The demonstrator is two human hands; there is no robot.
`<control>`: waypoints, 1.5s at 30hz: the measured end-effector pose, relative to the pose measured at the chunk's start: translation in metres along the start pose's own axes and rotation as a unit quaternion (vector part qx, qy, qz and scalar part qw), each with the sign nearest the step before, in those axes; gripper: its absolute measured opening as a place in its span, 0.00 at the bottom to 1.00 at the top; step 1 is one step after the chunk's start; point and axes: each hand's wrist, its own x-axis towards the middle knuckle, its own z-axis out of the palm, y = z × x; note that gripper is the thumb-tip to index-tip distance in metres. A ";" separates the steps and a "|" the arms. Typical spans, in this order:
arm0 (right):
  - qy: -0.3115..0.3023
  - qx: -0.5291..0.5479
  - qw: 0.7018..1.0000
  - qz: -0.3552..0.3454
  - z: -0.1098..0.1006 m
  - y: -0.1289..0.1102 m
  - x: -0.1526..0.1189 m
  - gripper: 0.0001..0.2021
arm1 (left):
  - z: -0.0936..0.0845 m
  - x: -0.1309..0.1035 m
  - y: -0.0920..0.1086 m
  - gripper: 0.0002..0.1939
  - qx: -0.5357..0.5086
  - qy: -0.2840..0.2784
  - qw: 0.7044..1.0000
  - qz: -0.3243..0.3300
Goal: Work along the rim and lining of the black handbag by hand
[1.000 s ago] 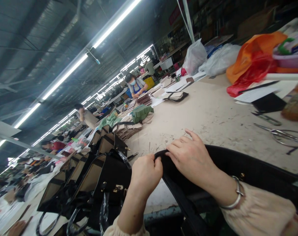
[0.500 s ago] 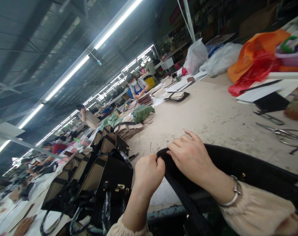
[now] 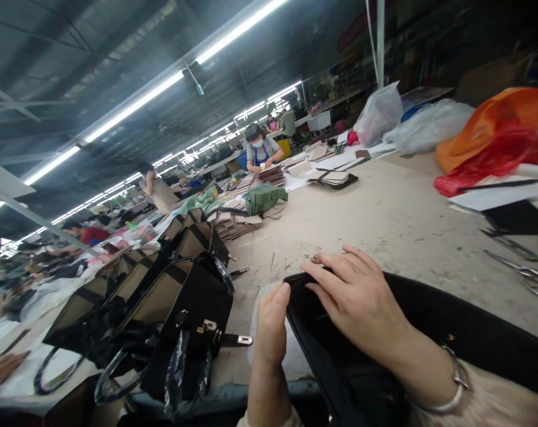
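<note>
A large black bag (image 3: 455, 320) lies at the table's near edge, its top open towards me. My left hand (image 3: 271, 332) is closed at the bag's left corner, thumb up, with the rim by its fingertips. Fingers bent over the same rim, my right hand (image 3: 358, 296) has its thumb on the inner side and wears a silver bangle (image 3: 458, 385). To the left of my hands stand several finished-looking black bags (image 3: 193, 320) with beige insides, metal clasps and plastic-wrapped handles.
Scissors (image 3: 522, 270) and a black piece (image 3: 518, 216) lie at the right, below orange and red plastic bags (image 3: 500, 136). Green fabric (image 3: 264, 198) and stacked pieces lie further back. A person (image 3: 262, 151) works beyond them. Another person's hand (image 3: 2, 370) shows at far left.
The view has swung slightly left. The fingers of my right hand are straighter along the rim, and my left hand has turned more upright at the corner.
</note>
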 end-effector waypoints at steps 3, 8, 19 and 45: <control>0.002 0.002 1.000 -0.014 0.003 -0.003 0.000 0.12 | 0.005 -0.002 -0.005 0.19 -0.071 0.006 0.997 0.004; 0.011 0.013 1.000 -0.017 0.007 -0.007 0.003 0.10 | 0.014 -0.004 -0.009 0.27 -0.186 -0.005 0.983 -0.008; 0.024 0.042 0.998 -0.026 0.007 -0.014 0.003 0.08 | 0.018 -0.007 -0.012 0.32 -0.039 0.074 0.995 -0.060; 0.005 0.015 1.000 0.017 0.011 -0.014 0.000 0.08 | 0.035 -0.007 -0.010 0.24 -0.100 0.138 0.981 -0.092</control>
